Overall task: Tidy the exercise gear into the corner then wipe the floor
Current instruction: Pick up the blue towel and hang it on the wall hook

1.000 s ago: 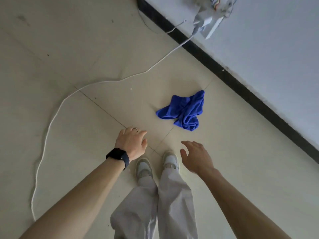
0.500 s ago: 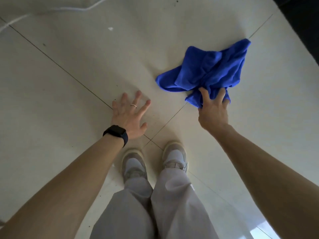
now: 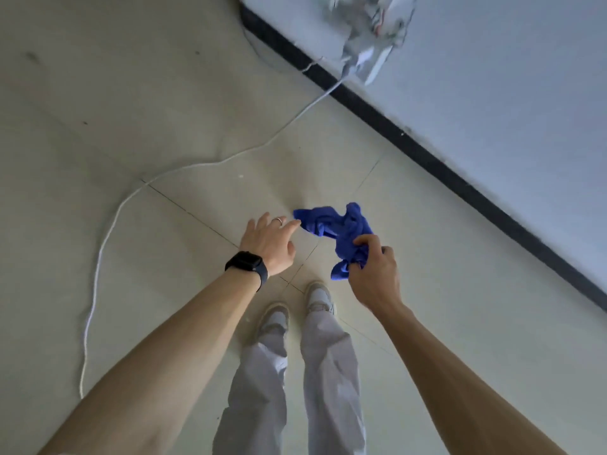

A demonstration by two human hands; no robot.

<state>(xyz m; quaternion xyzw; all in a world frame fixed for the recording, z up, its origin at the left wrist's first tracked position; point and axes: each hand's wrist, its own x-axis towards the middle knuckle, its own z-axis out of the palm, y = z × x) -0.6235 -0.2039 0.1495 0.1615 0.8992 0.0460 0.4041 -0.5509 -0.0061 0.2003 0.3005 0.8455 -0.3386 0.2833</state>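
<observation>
Your right hand (image 3: 372, 274) grips the bunched blue cloth (image 3: 338, 229) at centre frame; bring your spread left hand (image 3: 269, 243) in and flatten it before wiping.

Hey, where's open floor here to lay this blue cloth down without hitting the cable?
Bare tile lies between the right hand, which grips the blue cloth, and the black skirting. Another patch sits inside the white cable loop, left of the left hand. It is crowded by the shoes and where the cable meets the wall.
</observation>
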